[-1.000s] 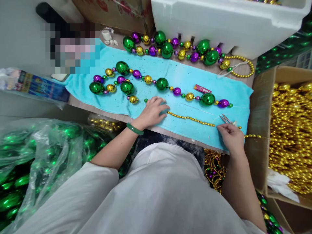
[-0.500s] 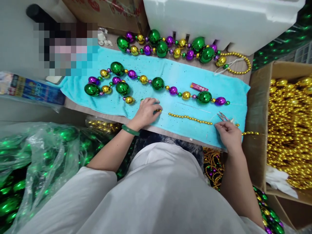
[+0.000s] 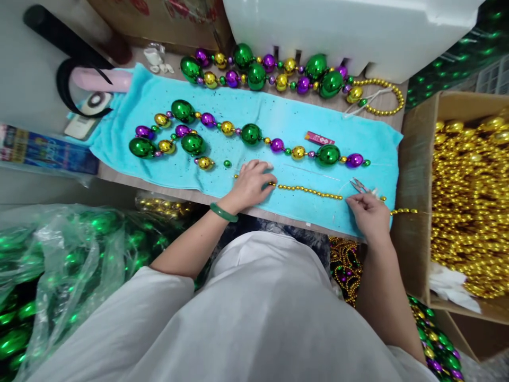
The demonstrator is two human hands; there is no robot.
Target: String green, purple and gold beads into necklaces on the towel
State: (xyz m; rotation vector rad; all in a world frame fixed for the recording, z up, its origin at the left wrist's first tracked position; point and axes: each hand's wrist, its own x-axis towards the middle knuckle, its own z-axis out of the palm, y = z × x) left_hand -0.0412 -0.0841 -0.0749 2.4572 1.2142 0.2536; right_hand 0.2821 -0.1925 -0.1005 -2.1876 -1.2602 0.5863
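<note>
My left hand (image 3: 253, 184) lies over a strand of small gold beads (image 3: 310, 191) on the turquoise towel (image 3: 222, 188), fingers curled down on it. A few gold beads show at either side of the fingers. At the strand's right end my right hand (image 3: 368, 212) is closed in a pinch, apparently on its thin string; the fingertips partly hide it. Small snips (image 3: 359, 185) lie just beyond the right fingers. More gold beads (image 3: 404, 211) trail from behind this hand toward the box. Above both hands stretches a garland of green, purple and gold balls (image 3: 251, 135).
Another ball garland (image 3: 256, 77) lies along the back before a white foam box (image 3: 342, 32). A carton (image 3: 415, 201) of gold beads stands at the right. A purple-red packet (image 3: 319, 138) lies on the towel. Bagged green balls (image 3: 91, 254) are at lower left.
My left hand has slid right along the gold strand, closing the bare gap before the row of beads. A loose green bead shows left of it. The right hand keeps its place.
</note>
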